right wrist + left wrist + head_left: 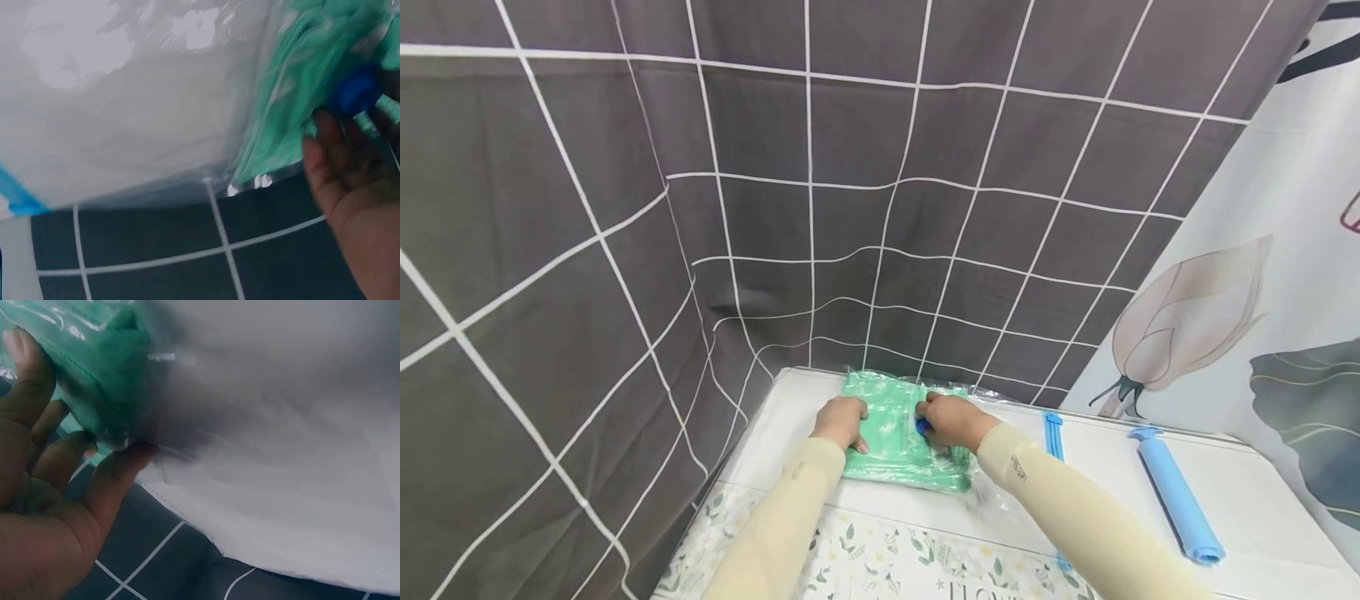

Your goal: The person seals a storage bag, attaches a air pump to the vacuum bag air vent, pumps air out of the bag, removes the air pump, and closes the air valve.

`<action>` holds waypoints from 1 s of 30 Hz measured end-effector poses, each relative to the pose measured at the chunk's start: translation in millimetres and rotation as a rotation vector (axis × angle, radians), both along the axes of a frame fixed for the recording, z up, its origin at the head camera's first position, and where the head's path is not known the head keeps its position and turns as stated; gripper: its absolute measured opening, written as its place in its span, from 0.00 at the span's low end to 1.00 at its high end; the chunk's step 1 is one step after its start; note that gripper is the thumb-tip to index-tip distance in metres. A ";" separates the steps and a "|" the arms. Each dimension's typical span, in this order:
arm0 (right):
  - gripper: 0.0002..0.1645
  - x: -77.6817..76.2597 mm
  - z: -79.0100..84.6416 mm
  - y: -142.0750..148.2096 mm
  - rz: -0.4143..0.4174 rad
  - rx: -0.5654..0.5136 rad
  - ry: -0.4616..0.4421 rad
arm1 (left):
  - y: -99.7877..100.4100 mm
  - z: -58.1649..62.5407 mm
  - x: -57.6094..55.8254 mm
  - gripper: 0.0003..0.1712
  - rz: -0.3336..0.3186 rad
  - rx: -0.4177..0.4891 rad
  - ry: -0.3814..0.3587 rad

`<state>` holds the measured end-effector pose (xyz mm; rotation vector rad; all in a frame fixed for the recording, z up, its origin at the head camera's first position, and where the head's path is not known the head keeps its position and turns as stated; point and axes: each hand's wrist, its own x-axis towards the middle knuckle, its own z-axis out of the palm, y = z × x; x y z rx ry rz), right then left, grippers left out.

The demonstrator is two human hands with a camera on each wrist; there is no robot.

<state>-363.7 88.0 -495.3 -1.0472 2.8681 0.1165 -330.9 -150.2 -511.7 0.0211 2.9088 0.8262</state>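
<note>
A clear plastic storage bag (880, 475) with folded green cloth (887, 421) inside lies flat on the white surface. At its left edge rests my left hand (841, 423); in the left wrist view the thumb and spread fingertips touch the plastic along the side of the bundle. My right hand (955, 421) pinches a round blue valve cap (356, 90) on the bag's upper side, right of the middle. The bag's loose clear part (156, 125) stretches away to the right, under my right forearm.
A light blue hand pump (1180, 496) lies at the right. Between it and the bag runs a blue zip strip (1054, 433), partly under my right sleeve. A dark grid-patterned curtain (850, 217) stands close behind and left, a white flower-print one (1195, 325) at the right.
</note>
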 end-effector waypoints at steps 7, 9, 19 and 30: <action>0.19 -3.0 -2.7 8.5 0.155 -0.051 0.024 | -6.4 -0.7 -2.6 0.46 -0.059 -0.087 -0.007; 0.19 -3.2 -2.4 9.9 0.166 -0.073 0.025 | -7.8 1.1 -1.9 0.46 -0.082 -0.096 -0.012; 0.09 -46.8 -58.7 34.9 0.089 -0.272 -0.001 | -12.0 17.7 3.8 0.51 -0.164 -0.081 -0.092; 0.16 -60.4 -81.1 12.5 -0.247 -0.293 -0.051 | -9.3 11.8 4.0 0.50 -0.163 -0.126 -0.026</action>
